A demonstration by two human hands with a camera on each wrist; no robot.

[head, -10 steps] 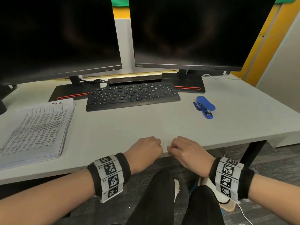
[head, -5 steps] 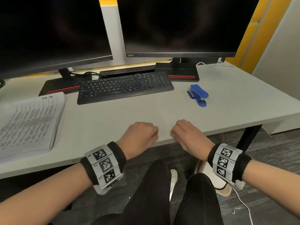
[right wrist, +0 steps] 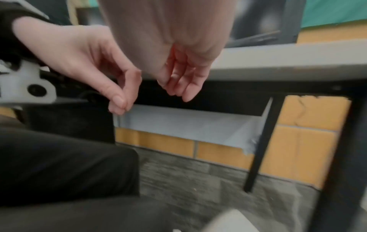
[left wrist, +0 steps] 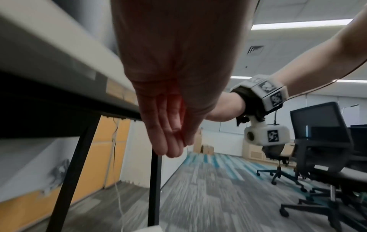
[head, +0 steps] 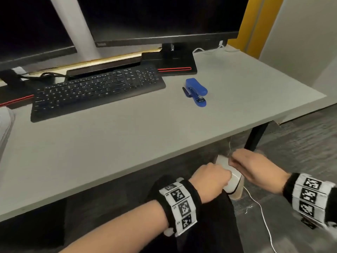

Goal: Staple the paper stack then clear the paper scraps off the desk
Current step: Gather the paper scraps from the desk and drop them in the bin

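1. Both grips hang below the front edge of the counter (head: 164, 136), close together over the person's dark-trousered legs (head: 215, 225)
2. The left grip (head: 209, 181) sits just left of the right grip (head: 255, 167), and the two are near but not plainly touching
3. In the right wrist view the left grip (right wrist: 79, 55) has its thumb tip pressed to its forefinger tip in a small pinch. The picture is too blurred to tell whether anything lies between them
4. In the left wrist view the left grip's fingers (left wrist: 168, 141) point down, held side by side and nearly straight
5. The right grip (right wrist: 178, 62) has its fingers loosely curled and pointing down, with nothing in them
6. A white shoe (head: 231, 178) shows under and between the two grips, and a thin white cable (head: 262, 216) trails over the carpet below the right grip
7. The paper stack (head: 5, 125) lies on the counter far to the left of the left grip. Only its corner shows at the picture's edge
8. The blue stapler (head: 197, 92) rests on the counter ahead of both grips and well apart from them
9. A black keyboard (head: 96, 90) lies ahead of the left grip, just to the left of the stapler
10. Two dark monitors (head: 164, 19) stand beyond the keyboard
11. No paper scraps can be made out on the counter near either grip
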